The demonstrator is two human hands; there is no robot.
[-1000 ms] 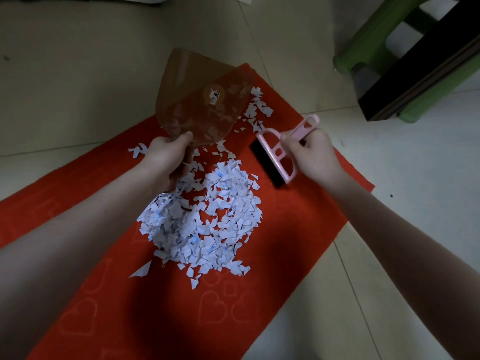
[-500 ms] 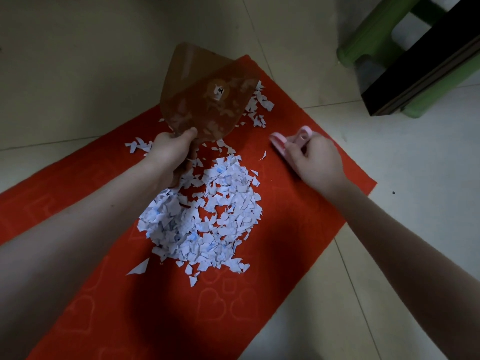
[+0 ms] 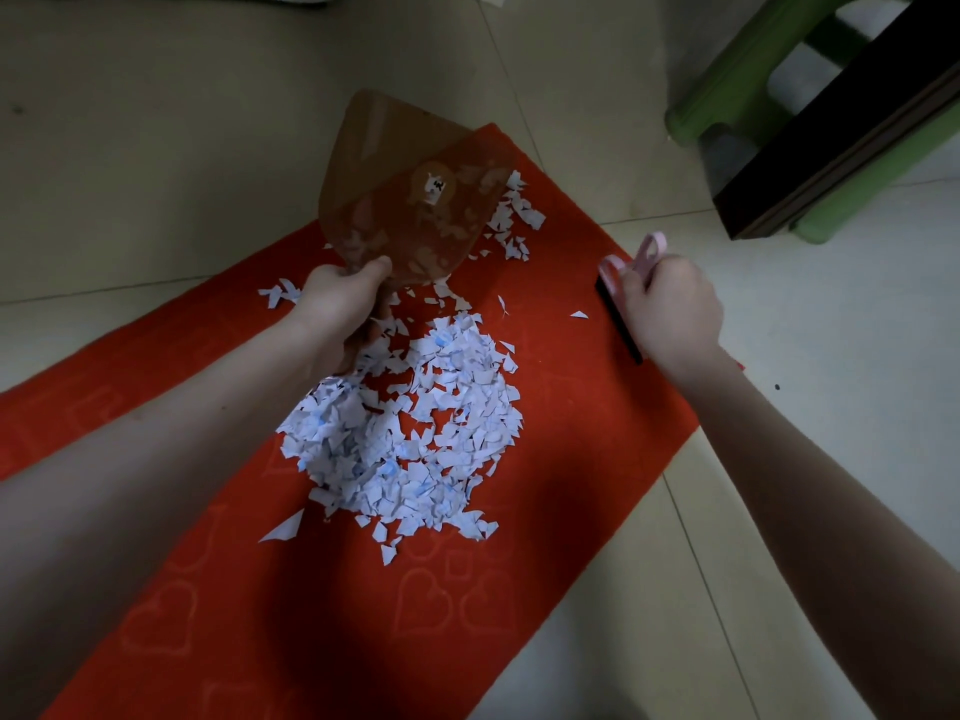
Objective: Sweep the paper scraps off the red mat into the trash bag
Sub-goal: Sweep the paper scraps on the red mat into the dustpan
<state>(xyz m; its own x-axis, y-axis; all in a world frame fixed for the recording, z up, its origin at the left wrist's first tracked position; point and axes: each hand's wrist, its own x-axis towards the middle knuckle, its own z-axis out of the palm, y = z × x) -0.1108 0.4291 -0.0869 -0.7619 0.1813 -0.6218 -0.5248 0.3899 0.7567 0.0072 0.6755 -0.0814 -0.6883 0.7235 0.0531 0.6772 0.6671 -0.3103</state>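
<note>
A heap of white paper scraps (image 3: 410, 428) lies in the middle of the red mat (image 3: 571, 459). A smaller patch of scraps (image 3: 519, 215) lies near the mat's far corner. My left hand (image 3: 343, 309) holds a see-through brown dustpan (image 3: 410, 194) by its handle, tilted up above the far scraps. My right hand (image 3: 670, 314) grips a pink hand brush (image 3: 631, 267) with black bristles, down at the mat's right edge, apart from the heap. No trash bag is in view.
A green plastic stool (image 3: 737, 85) with a dark board (image 3: 841, 127) leaning across it stands at the upper right. Pale floor tiles (image 3: 156, 122) surround the mat. A few stray scraps (image 3: 280, 293) lie left of my left hand.
My right hand moved the brush rightward, from beside the heap to the mat's right edge, and turned it so its bristles face down. The dustpan stayed in about the same place.
</note>
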